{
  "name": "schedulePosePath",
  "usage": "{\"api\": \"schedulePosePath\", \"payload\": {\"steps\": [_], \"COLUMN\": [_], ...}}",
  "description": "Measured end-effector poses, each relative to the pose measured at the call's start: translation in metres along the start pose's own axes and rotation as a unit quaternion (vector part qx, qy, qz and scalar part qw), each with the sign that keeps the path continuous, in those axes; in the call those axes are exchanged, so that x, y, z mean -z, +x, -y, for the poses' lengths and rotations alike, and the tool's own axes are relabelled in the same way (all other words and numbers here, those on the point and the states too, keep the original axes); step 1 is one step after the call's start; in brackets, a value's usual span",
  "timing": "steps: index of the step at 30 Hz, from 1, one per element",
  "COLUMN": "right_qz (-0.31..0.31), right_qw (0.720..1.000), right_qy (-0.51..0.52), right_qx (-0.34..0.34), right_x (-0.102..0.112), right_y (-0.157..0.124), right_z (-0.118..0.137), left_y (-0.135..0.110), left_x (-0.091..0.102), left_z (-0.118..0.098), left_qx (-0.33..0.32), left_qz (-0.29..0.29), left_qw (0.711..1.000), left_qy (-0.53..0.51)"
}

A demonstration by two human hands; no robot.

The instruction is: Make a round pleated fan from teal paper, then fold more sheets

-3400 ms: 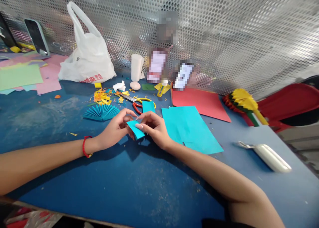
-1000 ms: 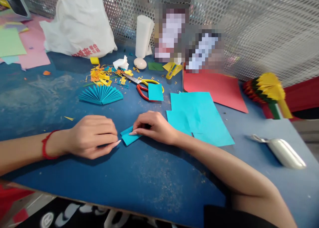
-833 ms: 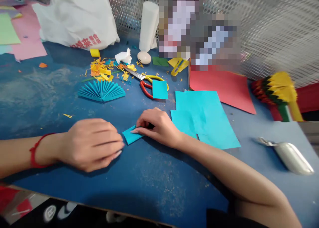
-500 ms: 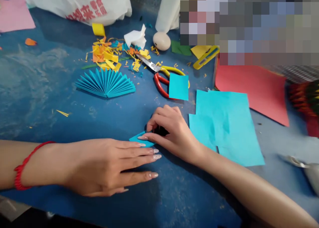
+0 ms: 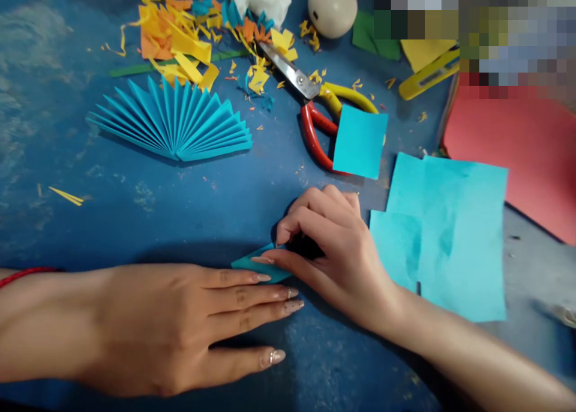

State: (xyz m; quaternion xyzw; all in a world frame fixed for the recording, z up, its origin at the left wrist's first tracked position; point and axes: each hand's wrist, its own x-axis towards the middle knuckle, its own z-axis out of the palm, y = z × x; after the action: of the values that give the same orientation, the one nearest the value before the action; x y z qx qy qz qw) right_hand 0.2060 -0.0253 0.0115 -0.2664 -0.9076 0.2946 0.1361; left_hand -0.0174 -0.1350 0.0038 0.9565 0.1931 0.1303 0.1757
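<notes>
A small folded piece of turquoise paper (image 5: 261, 263) lies on the blue table (image 5: 76, 220), mostly hidden under my right hand (image 5: 335, 250). That hand's thumb and fingers are pinched down on it. My left hand (image 5: 166, 328) lies flat on the table with its fingers stretched out, its nail tips just below the folded paper. Whether they touch it, I cannot tell. A red cord bracelet (image 5: 27, 273) circles my left wrist.
Beyond my hands lie a pleated blue paper fan (image 5: 171, 121), red-and-yellow-handled scissors (image 5: 317, 109) partly under a turquoise square (image 5: 360, 143), and yellow-orange paper scraps (image 5: 175, 43). Turquoise sheets (image 5: 445, 238) lie right, overlapping a red sheet (image 5: 517, 160).
The view has moved closer and lower over the table. My left hand has gone from curled to flat, fingers stretched toward the paper. My right hand stays pinched on the folded paper.
</notes>
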Motion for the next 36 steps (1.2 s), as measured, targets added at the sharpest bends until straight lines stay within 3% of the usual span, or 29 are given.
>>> {"api": "schedulePosePath", "payload": {"steps": [9,21,29,36], "right_qz": [-0.005,-0.016,-0.056,-0.045], "right_qw": [1.000,1.000,0.997,0.996], "right_qy": [-0.001,-0.002,-0.046,-0.063], "right_qx": [-0.002,-0.001,-0.017,-0.044], "right_x": [-0.001,-0.002,-0.006,-0.006], "right_y": [0.000,-0.001,-0.004,-0.005], "right_z": [0.001,0.001,0.000,0.002], "left_y": [0.002,0.001,-0.002,-0.011], "left_x": [0.000,0.002,-0.006,-0.010], "left_z": [0.003,0.002,-0.001,-0.003], "left_qx": [-0.037,-0.036,-0.015,-0.027], "left_qz": [0.019,0.013,0.013,0.025], "left_qw": [0.991,0.992,0.990,0.987], "left_qy": [0.127,0.123,0.142,0.154]}}
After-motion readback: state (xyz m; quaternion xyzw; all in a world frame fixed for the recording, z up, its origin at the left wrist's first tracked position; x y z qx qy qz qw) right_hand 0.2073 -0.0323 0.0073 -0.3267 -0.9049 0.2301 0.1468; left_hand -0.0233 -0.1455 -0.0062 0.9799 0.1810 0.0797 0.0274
